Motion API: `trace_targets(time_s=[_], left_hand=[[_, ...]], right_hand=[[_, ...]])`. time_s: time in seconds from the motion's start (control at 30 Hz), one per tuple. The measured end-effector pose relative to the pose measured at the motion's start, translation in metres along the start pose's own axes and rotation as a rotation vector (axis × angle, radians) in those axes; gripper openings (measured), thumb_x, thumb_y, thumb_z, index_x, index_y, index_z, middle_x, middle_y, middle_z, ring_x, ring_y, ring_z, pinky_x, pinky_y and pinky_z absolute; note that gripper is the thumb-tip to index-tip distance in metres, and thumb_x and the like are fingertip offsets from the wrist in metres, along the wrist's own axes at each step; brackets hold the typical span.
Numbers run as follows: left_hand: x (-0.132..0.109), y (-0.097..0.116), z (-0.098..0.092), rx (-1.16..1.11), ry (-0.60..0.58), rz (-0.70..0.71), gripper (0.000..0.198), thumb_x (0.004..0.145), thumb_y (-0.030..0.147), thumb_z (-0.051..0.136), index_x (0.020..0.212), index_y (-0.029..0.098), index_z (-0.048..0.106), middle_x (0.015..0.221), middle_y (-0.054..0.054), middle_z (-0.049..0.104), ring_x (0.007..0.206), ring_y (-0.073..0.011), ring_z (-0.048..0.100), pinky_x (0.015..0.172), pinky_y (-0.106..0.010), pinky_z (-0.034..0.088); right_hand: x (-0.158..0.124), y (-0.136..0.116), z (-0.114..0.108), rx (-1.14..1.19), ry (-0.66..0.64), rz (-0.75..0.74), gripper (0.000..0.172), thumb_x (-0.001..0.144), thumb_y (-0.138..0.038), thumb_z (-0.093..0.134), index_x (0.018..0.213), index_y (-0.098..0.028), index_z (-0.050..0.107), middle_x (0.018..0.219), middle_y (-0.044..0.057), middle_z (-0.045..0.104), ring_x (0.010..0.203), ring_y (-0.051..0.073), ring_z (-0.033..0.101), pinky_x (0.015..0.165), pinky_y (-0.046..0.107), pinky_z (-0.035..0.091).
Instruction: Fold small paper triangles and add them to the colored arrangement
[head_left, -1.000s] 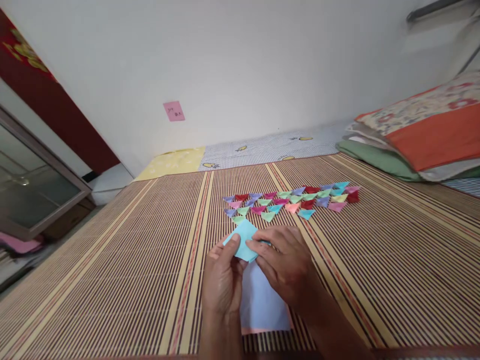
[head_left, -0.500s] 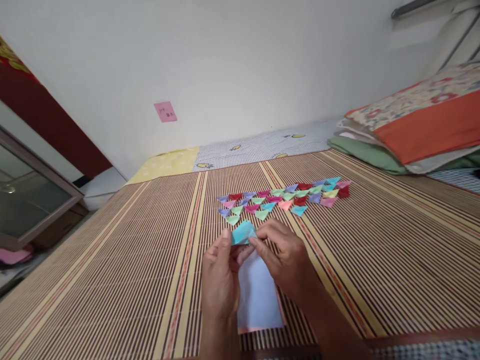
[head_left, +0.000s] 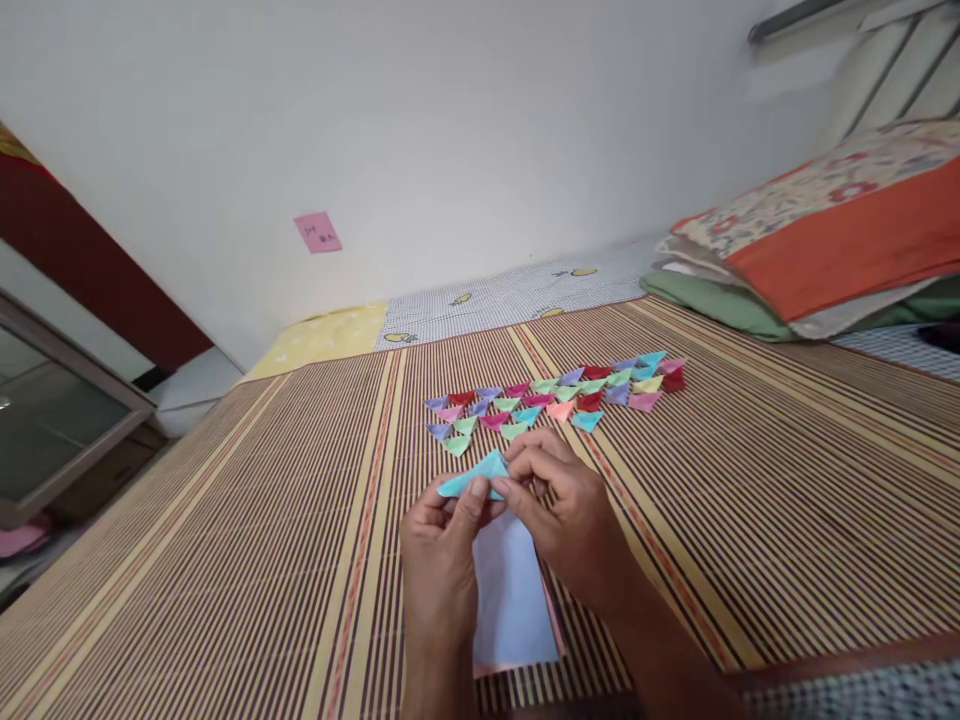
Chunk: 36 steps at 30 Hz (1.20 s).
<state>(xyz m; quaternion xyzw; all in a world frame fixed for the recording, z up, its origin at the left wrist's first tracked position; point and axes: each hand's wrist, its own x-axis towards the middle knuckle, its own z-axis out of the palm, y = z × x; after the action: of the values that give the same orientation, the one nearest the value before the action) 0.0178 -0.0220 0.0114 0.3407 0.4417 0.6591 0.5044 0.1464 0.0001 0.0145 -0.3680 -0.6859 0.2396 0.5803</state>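
A small turquoise paper (head_left: pixel 480 472), folded to a triangle, is pinched between both hands above the mat. My left hand (head_left: pixel 444 540) grips its left and lower part, thumb on top. My right hand (head_left: pixel 566 510) pinches the right end between thumb and fingers. Beneath the hands lies a stack of larger paper sheets (head_left: pixel 514 600), pale blue on top with an orange edge showing below; its far end is hidden by the hands. Just beyond, several small folded paper triangles (head_left: pixel 537 401) in green, purple, red, pink, turquoise and yellow lie in staggered rows.
A striped bamboo mat (head_left: pixel 285 540) covers the bed. Folded bedding (head_left: pixel 840 240) with an orange and floral cover is piled at the right. A pink note (head_left: pixel 317 232) is stuck on the white wall (head_left: pixel 465 130). A glass-fronted cabinet (head_left: pixel 60 410) stands at the left.
The turquoise paper has gone from a squarish shape to a folded triangle. My left thumb has moved right and down onto it. The view has shifted slightly.
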Motion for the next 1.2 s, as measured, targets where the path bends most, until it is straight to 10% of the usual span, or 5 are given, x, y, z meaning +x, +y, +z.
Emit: trace_targets(time_s=[1.2], left_hand=[[-0.0028, 0.0001, 0.0038, 0.058, 0.065, -0.028, 0.028, 0.065, 0.03, 0.092, 0.081, 0.013, 0.078, 0.069, -0.004, 0.075, 0.061, -0.0129, 0.067, 0.063, -0.022, 0.055]], right_hand=[[0.0024, -0.0109, -0.0048, 0.157, 0.0, 0.15, 0.025, 0.087, -0.015, 0.059, 0.065, -0.021, 0.049, 0.07, -0.002, 0.053, 0.068, 0.015, 0.052, 0.064, 0.03, 0.041]])
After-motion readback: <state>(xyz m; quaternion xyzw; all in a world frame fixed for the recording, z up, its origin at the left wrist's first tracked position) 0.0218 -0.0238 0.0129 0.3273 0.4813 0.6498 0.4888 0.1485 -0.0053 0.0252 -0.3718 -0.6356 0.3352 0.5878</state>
